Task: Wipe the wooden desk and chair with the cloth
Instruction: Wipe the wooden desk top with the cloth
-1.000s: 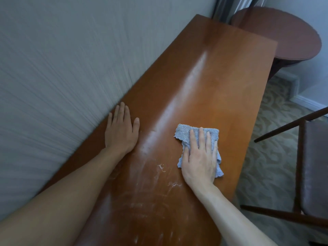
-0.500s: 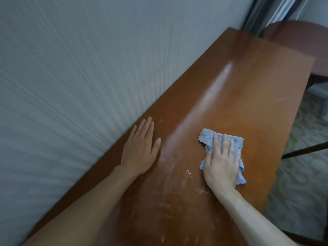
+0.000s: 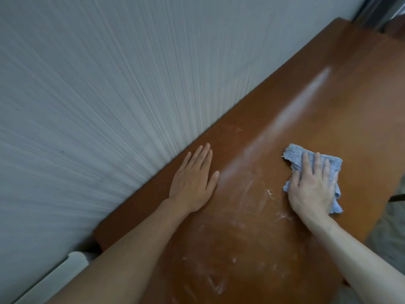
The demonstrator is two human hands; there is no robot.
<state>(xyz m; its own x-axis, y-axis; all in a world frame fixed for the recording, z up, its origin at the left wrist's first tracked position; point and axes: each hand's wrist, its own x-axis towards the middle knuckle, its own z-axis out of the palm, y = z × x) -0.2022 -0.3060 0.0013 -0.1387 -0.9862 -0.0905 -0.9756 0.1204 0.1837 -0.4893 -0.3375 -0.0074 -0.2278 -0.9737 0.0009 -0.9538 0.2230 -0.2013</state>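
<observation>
The long wooden desk (image 3: 328,102) runs along the wall, its top smeared with pale dust streaks and crumbs near me. A blue cloth (image 3: 295,156) lies flat on the desk toward its right side. My right hand (image 3: 311,187) presses flat on the cloth with straight fingers. My left hand (image 3: 192,181) rests flat on the bare wood close to the wall, fingers straight, holding nothing. Of the chair only a dark sliver (image 3: 397,197) shows at the right edge.
A grey-white ribbed wall (image 3: 109,95) borders the desk on the left. Patterned carpet (image 3: 390,233) lies beyond the desk's right edge. A dark curtain or frame (image 3: 377,9) stands at the top right corner. A white ledge (image 3: 54,279) shows at the lower left.
The view has swung left, so the chair and round side table have left the frame. Both hands stay flat on the desk, the right one still on the cloth.
</observation>
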